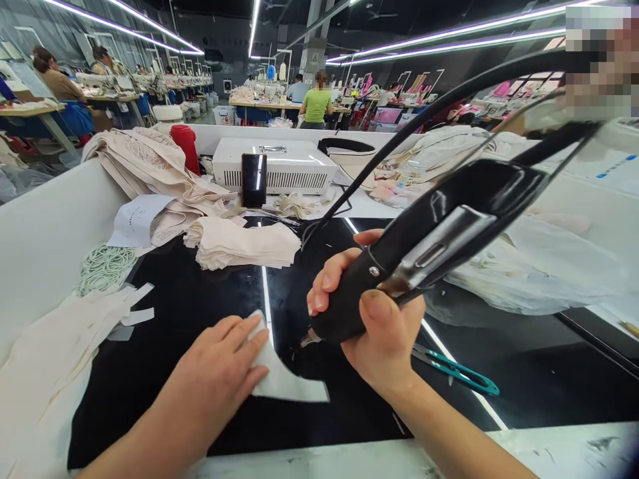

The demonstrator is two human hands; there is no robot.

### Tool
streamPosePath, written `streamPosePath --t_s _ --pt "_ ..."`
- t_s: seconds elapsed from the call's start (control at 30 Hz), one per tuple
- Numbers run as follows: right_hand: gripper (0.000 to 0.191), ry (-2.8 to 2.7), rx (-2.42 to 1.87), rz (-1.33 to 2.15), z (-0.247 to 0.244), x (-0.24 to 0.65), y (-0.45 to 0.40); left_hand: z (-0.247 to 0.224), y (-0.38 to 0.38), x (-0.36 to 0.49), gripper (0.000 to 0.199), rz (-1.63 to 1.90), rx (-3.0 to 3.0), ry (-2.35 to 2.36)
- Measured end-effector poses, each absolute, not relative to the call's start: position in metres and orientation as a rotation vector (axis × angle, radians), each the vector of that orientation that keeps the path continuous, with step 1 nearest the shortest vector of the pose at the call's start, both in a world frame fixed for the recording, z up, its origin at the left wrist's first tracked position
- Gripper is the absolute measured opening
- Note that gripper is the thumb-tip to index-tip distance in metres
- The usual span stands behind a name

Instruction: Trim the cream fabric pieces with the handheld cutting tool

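My right hand (379, 326) is wrapped around a black corded handheld tool (344, 299) with a silver lever along its side. The tool's narrow metal tip (310, 338) points down and left, close to the curved edge of a pale fabric piece (294, 387). Whether the tip touches the surface I cannot tell. Flat on that fabric lies my left hand (224, 366), fingers stretched out and pressing it against the glossy black work surface (164, 346). Teal thread snips (462, 374) lie just right of my right wrist.
Stacked cream fabric pieces (247, 243) lie beyond my hands. Behind stand a phone (253, 181) and a white vented box (274, 163). Green cord (106, 267) and fabric strips (54, 352) are on the left, a plastic bag (539, 266) on the right. A black cable (424, 113) arches overhead.
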State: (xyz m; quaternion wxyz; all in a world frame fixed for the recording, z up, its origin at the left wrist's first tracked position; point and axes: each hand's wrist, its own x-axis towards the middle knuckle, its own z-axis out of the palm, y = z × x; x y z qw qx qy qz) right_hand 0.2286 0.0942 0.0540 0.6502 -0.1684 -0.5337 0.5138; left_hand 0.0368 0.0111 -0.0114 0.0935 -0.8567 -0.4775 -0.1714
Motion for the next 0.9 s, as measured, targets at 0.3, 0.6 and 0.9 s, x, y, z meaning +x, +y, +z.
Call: streamPosePath --t_s 0.3,0.6,0.9 --pt "0.046 -1.196 -0.409 1.116 0.049 0.250 0.073 -0.001 0.004 0.056 0.031 -0.744 -2.574 -1.170" --pt "0.050 -1.157 -0.403 1.133 0.041 0.244 0.074 -0.013 0.005 0.065 0.040 -0.693 -2.644 -1.096" --pt "0.052 -1.155 -0.428 1.132 0.042 0.242 0.073 -0.013 0.002 0.062 0.038 -0.698 -2.639 -1.098"
